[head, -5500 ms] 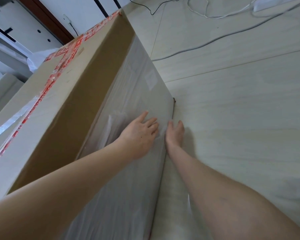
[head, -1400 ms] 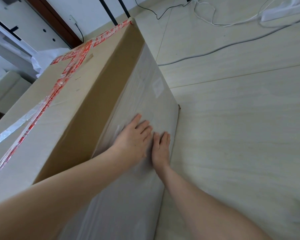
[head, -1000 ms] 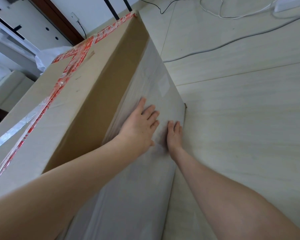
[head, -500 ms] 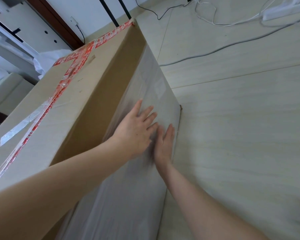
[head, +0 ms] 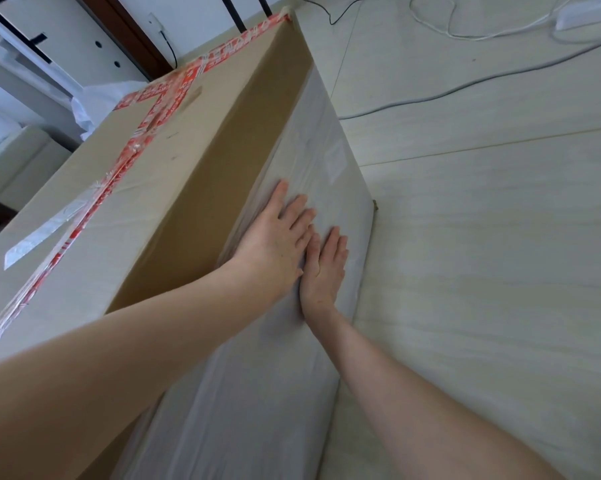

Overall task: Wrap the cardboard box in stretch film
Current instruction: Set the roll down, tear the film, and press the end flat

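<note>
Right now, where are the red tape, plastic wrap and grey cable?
Red tape [head: 164, 93]: head view, where strips cross on the box [head: 222, 150] top.
Plastic wrap [head: 264, 393]: head view, low on the box's side.
Grey cable [head: 441, 95]: head view, midway along the floor [head: 482, 271].

Left hand [head: 278, 242] and right hand [head: 325, 268] flat, side by side
All the fingers are straight, and the two hands touch each other. Both bare arms reach forward and down, held out long.

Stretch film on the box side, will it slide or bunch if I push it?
Likely clings: the stretch film lies tight on the cardboard box under the flat left hand and right hand. Thin and faintly wrinkled, so a hard sideways push may bunch it.
</note>
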### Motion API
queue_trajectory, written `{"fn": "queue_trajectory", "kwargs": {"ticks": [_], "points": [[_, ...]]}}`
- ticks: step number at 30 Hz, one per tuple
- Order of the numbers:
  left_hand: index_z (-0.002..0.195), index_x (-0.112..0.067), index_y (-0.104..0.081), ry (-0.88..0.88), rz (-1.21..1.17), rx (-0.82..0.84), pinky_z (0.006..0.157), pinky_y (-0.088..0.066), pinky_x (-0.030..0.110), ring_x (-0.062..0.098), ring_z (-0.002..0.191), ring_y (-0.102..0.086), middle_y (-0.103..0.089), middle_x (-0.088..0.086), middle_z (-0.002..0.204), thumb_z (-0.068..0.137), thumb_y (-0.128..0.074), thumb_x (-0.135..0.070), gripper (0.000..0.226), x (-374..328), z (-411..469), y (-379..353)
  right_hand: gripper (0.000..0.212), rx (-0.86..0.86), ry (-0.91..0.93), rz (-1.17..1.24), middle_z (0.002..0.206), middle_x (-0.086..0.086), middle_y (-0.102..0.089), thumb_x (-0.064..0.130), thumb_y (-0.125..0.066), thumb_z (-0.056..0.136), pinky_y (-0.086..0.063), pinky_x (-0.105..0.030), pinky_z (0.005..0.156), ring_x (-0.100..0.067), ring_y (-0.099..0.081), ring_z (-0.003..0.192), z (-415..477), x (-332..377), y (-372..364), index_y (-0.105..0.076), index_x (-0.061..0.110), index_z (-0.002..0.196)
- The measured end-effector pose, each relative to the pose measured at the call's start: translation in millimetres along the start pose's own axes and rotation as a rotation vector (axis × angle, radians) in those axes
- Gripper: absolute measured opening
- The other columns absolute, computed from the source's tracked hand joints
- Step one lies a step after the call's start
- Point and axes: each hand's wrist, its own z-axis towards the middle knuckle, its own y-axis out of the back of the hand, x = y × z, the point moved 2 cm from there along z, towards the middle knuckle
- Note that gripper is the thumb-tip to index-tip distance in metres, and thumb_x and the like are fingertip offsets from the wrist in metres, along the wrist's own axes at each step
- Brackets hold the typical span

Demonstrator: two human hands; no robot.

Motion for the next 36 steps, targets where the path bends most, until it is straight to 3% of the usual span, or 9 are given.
{"fn": "queue_trajectory", "kwargs": {"ticks": [7,11,13,19,23,36], "points": [[0.151,-0.007,0.005,0.008,-0.024,-0.018,0.111,0.012,0.060,0.036,0.146,0.013,0.011,0.014,0.159,0.100,-0.013,-0.052,0.070,1,-2,3,0.060,0.023,0.006,0.002,0.161,-0.002,-0.005,0.043,-0.029,0.102,-0.002,-0.038,0.117,-0.016,0.001,0.148,3,-1,3,-0.010,0.019,0.153],[0.151,-0.001,0.001,0.092,-0.197,-0.049,0.115,0.008,0.052,0.032,0.148,0.004,0.000,0.016,0.160,0.100,-0.015,-0.053,0.075,2,3,15,0.056,-0.066,0.022,0.049,0.155,-0.014,-0.025,0.039,-0.036,0.101,-0.013,-0.031,0.116,-0.024,-0.020,0.144,13,-8,20,-0.029,0.010,0.148],[0.151,0.000,0.002,0.094,-0.217,-0.076,0.116,0.009,0.049,0.031,0.148,0.004,0.000,0.017,0.160,0.100,-0.015,-0.053,0.075,0,8,22,0.059,-0.117,-0.039,0.060,0.153,-0.018,-0.026,0.040,-0.036,0.101,-0.015,-0.032,0.116,-0.027,-0.023,0.142,22,-16,30,-0.028,0.006,0.148],[0.153,-0.013,0.004,-0.061,-0.190,-0.007,0.113,0.013,0.055,0.031,0.147,0.011,0.008,0.012,0.160,0.100,-0.014,-0.053,0.069,-27,20,13,0.066,-0.031,-0.131,0.020,0.160,-0.014,-0.008,0.044,-0.029,0.101,-0.003,-0.029,0.119,-0.021,-0.005,0.148,27,-58,35,-0.012,0.005,0.151],[0.152,-0.012,0.007,-0.094,-0.046,0.020,0.110,0.015,0.060,0.033,0.146,0.014,0.014,0.013,0.159,0.099,-0.013,-0.055,0.071,-31,19,-2,0.066,0.065,-0.141,-0.004,0.160,-0.012,-0.003,0.044,-0.026,0.102,0.003,-0.028,0.118,-0.020,0.001,0.148,28,-69,17,-0.008,0.005,0.152],[0.151,-0.009,0.009,-0.102,0.010,0.032,0.110,0.014,0.061,0.036,0.146,0.015,0.016,0.015,0.158,0.099,-0.012,-0.055,0.073,-32,26,-9,0.063,-0.025,-0.187,-0.085,0.161,-0.009,-0.006,0.046,-0.024,0.101,-0.001,-0.032,0.118,-0.020,-0.004,0.148,36,-70,3,-0.009,0.012,0.153]]}}
